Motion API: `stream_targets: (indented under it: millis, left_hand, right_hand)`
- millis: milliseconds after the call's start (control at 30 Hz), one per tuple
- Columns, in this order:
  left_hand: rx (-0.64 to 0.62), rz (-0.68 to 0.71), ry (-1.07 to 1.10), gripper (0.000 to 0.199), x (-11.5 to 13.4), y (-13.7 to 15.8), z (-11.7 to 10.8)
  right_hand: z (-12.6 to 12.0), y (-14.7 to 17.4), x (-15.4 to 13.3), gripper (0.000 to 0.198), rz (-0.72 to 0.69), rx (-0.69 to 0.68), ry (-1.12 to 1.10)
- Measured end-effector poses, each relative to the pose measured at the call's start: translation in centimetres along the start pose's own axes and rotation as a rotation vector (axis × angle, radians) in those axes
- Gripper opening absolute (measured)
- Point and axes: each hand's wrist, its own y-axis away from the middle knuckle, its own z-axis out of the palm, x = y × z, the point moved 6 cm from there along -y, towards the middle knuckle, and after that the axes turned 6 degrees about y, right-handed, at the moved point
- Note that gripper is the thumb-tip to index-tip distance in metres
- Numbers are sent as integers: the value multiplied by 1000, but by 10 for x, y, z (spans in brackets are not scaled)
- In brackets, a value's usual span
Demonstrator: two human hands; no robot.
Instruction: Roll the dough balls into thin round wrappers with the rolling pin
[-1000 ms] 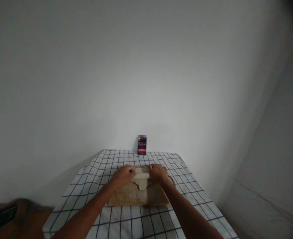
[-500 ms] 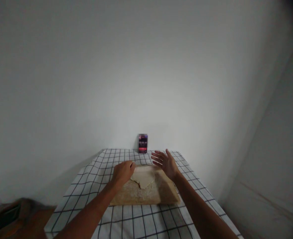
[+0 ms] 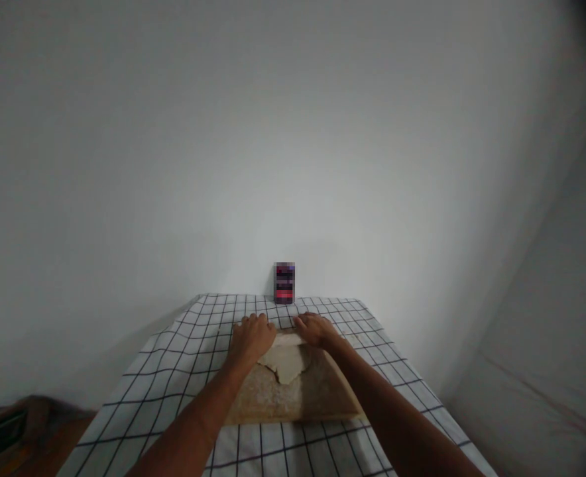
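Observation:
A thin, pale sheet of dough (image 3: 286,366) with a ragged near edge lies on a floured wooden board (image 3: 283,407). Across its far part runs a pale bar, which looks like a rolling pin (image 3: 288,339), mostly covered by the hands. My left hand (image 3: 254,336) is closed over its left end, knuckles up. On the right end rests my right hand (image 3: 317,329), palm down with the fingers bent over it. The undersides of both hands are hidden.
The board sits on a table with a white, black-checked cloth (image 3: 174,371). A phone (image 3: 284,283) with a blurred screen leans against the white wall (image 3: 293,165) at the back. Low on the left, a brown box-like object (image 3: 12,430) stands beside the table.
My right hand, spread and raised above the board's far right before, has come down onto the rolling pin. My left hand stays on its end. The view has shifted slightly.

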Motion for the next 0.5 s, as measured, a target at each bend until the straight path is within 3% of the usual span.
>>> stream_targets:
  millis: [233, 400, 500]
  left_hand:
    - [-85, -121, 53, 49, -9, -24, 10]
    - [-138, -166, 120, 51, -14, -22, 13]
    - [-103, -142, 98, 50, -16, -11, 11]
  right_hand:
    - [21, -42, 10, 49, -109, -86, 24]
    - [21, -27, 13, 45, -103, -80, 62]
    - [19, -7, 13, 44, -47, -73, 83]
